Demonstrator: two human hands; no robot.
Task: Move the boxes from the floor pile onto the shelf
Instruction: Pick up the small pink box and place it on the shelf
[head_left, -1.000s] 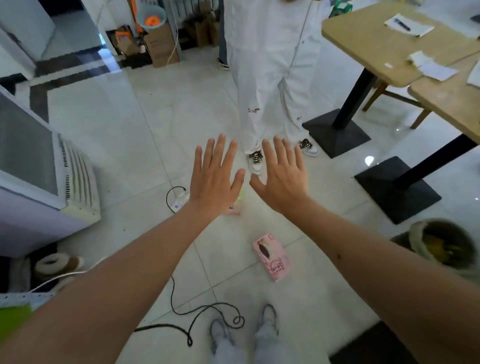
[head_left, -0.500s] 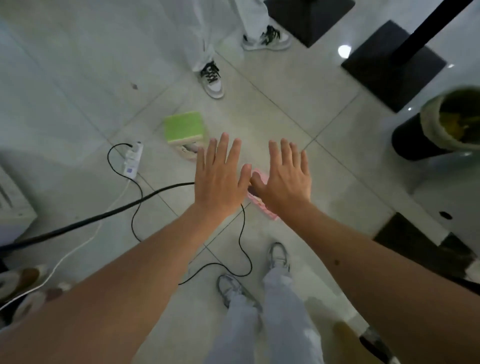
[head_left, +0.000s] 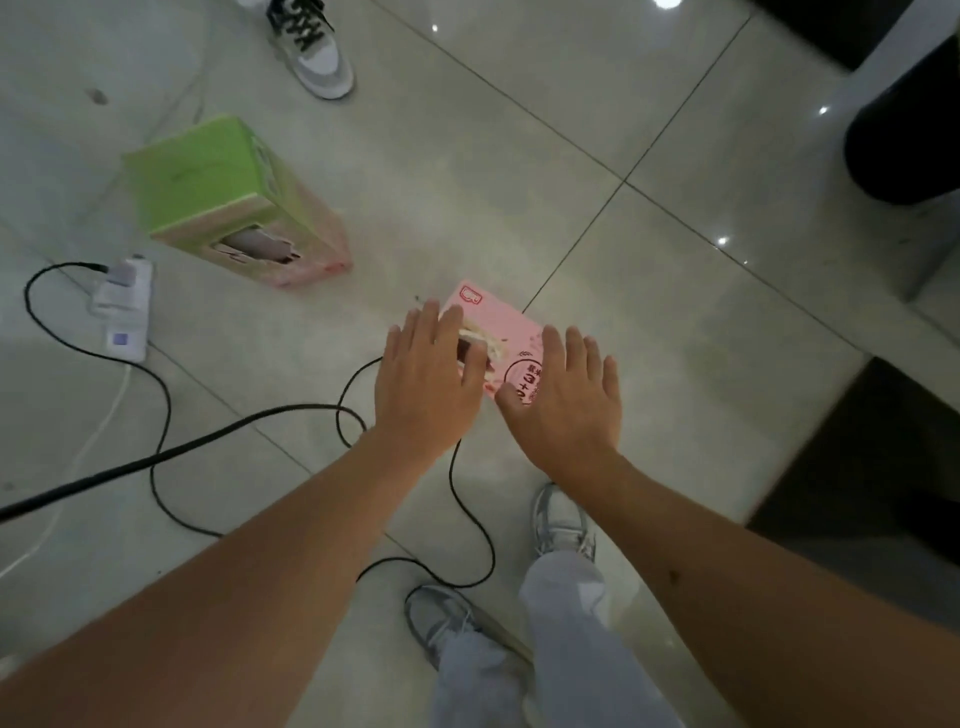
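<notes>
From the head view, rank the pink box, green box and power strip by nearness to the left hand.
From the left hand:
1. Pink box, just beyond its fingers.
2. Green box, farther up-left.
3. Power strip, far left.

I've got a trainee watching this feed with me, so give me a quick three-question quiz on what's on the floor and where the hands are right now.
1. True or false: the left hand is curled tightly round the pink box.
2. Which lies nearest the white power strip? A) the green box B) the pink box C) the wearer's grey shoe
3. Fill in: both hands are spread with straight fingers over the ____ box.

Key
1. False: its fingers are straight, over the box's left part; contact cannot be told.
2. A.
3. pink; the right hand covers its near right corner.
</notes>
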